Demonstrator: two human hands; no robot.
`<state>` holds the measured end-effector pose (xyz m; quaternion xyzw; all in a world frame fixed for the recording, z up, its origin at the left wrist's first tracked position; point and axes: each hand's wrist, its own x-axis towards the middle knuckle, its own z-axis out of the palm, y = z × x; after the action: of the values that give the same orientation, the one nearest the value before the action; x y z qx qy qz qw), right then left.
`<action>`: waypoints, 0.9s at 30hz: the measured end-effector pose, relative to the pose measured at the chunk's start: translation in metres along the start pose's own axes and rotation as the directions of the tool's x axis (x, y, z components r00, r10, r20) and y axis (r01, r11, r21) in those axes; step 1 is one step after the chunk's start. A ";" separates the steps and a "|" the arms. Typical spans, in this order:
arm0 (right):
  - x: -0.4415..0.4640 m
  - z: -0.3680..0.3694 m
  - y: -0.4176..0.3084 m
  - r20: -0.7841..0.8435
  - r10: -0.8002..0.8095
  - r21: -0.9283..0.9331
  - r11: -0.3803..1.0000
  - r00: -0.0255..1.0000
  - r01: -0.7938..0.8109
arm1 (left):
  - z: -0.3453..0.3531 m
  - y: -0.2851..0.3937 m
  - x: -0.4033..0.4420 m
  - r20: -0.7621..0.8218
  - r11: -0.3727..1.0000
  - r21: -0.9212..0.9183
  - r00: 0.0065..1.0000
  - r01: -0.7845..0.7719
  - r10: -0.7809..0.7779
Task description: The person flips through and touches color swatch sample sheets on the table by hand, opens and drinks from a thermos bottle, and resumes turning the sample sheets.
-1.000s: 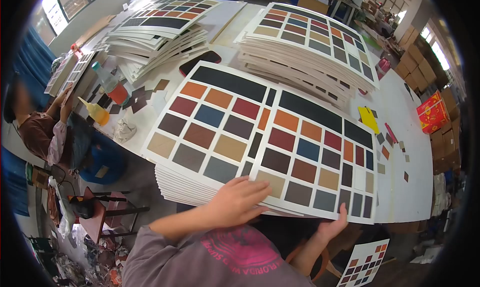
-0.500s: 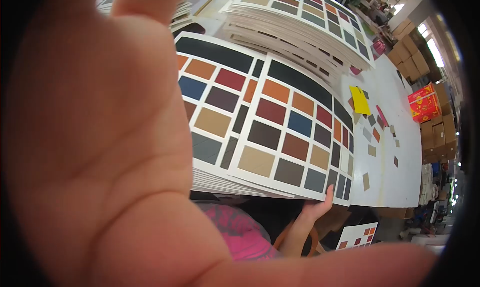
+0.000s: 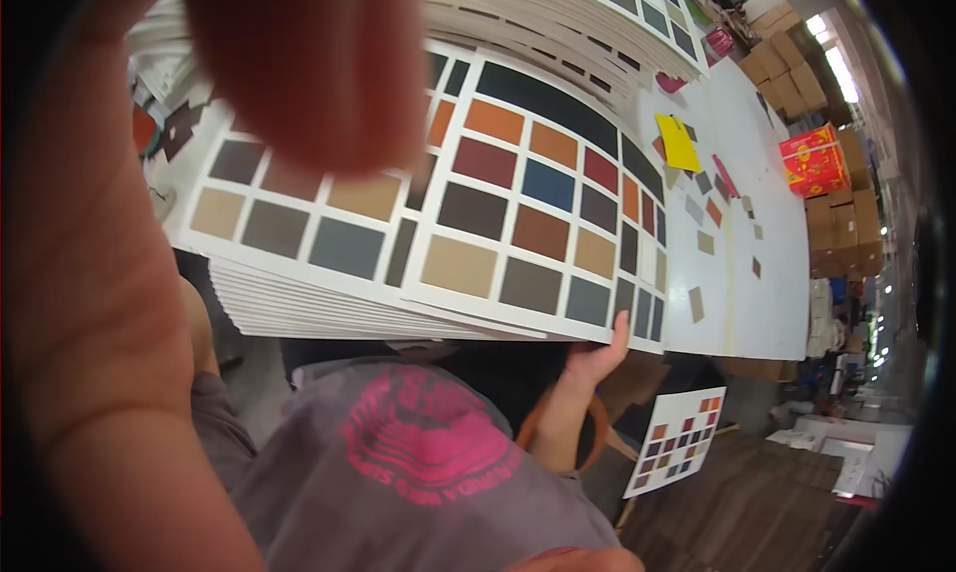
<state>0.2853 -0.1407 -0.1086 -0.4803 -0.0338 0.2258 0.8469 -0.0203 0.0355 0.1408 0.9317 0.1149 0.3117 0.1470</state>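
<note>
My left hand [image 3: 110, 353] looms very close to the lens along the left side, with a blurred digit reaching down from the top. Its digits look spread, and it holds nothing I can see. It hides the upper left of a colour sample board [image 3: 274, 258]. My right hand [image 3: 599, 355] grips the near right edge of another colour sample board [image 3: 408, 288], thumb on top and the other fingers mostly hidden below. This board overlaps the left one and shows rows of orange, red, blue, brown, beige and grey swatches under a black band.
A tall stack of sample boards [image 3: 538, 44] stands behind. On the white table [image 3: 747, 303] lie a yellow paper [image 3: 678, 143] and several loose swatches. A small sample card [image 3: 675, 443] is below the table edge. Cardboard boxes [image 3: 797, 84] and a red box [image 3: 815, 161] stand right.
My left hand has drawn toward the left, uncovering more of the boards and my grey shirt. The scene has shifted up and left. My right hand still grips the board's edge.
</note>
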 end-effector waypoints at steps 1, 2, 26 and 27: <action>0.000 0.001 0.000 0.017 -0.018 0.015 1.000 1.000 0.018 | 0.001 0.002 0.001 -0.020 1.000 -0.005 1.000 -0.003 0.003; -0.001 0.001 -0.002 0.037 -0.021 0.009 1.000 0.999 0.021 | 0.003 0.004 0.001 -0.042 1.000 -0.010 0.999 -0.005 0.005; 0.030 -0.052 -0.075 0.010 -0.073 0.185 0.980 0.997 0.070 | 0.148 0.006 -0.078 0.238 0.991 0.114 0.967 0.065 -0.090; 0.033 -0.054 -0.071 -0.008 -0.067 0.175 0.982 0.998 0.067 | 0.152 0.011 -0.081 0.228 0.987 0.150 0.969 0.064 -0.098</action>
<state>0.3543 -0.2012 -0.0836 -0.4030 -0.0291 0.1989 0.8929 0.0118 -0.0302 -0.0153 0.9645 0.1565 0.1843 0.1060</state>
